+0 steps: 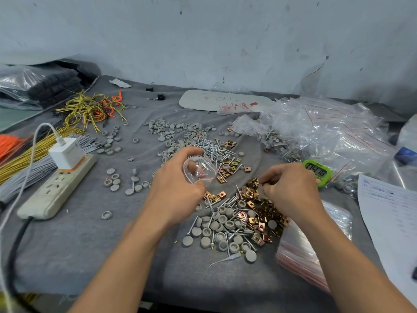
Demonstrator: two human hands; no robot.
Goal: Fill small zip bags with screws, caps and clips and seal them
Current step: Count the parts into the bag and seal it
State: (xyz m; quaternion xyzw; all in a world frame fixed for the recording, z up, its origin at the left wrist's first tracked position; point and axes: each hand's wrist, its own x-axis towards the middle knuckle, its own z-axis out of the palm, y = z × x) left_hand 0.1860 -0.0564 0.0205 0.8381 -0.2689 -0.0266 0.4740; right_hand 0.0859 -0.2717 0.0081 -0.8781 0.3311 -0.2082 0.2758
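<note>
Soft, even, fairly bright light casts only faint shadows below the fingers (274,175). Near them detail is crisp; far out toward the edges the wide lens bends and softens everything.

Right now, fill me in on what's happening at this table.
A person is packing hardware. The left hand holds a small clear zip bag open, seemingly empty, while the right hand pinches brass clips from the mixed pile of grey caps and screws. Filled bags are heaped at the far right.
</note>
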